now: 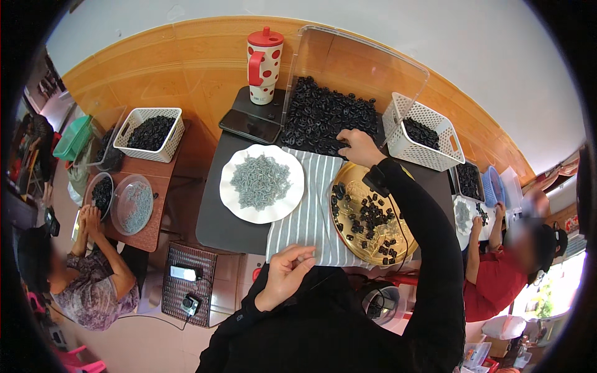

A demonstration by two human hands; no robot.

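Note:
My right hand point(360, 148) reaches to the front edge of a heap of small black plastic parts point(329, 115) in a clear-walled bin. Its fingers are bent together, with the tips down at the parts; what they pinch is hidden. Close to my body, my left hand point(286, 276) is curled with thumb and fingertips together, and anything between them is too small to name. A white scalloped plate point(231, 205) of grey screws point(260, 181) lies beyond it. Under my right forearm, a round gold tray point(348, 180) holds scattered black pieces point(372, 217).
A striped cloth point(311, 186) lies between plate and tray. Behind stand a phone point(250, 126), a red-dotted tumbler point(263, 65) and a white basket point(426, 133) of black parts. A cable point(401, 227) hangs from my right wrist. People work at tables on both sides.

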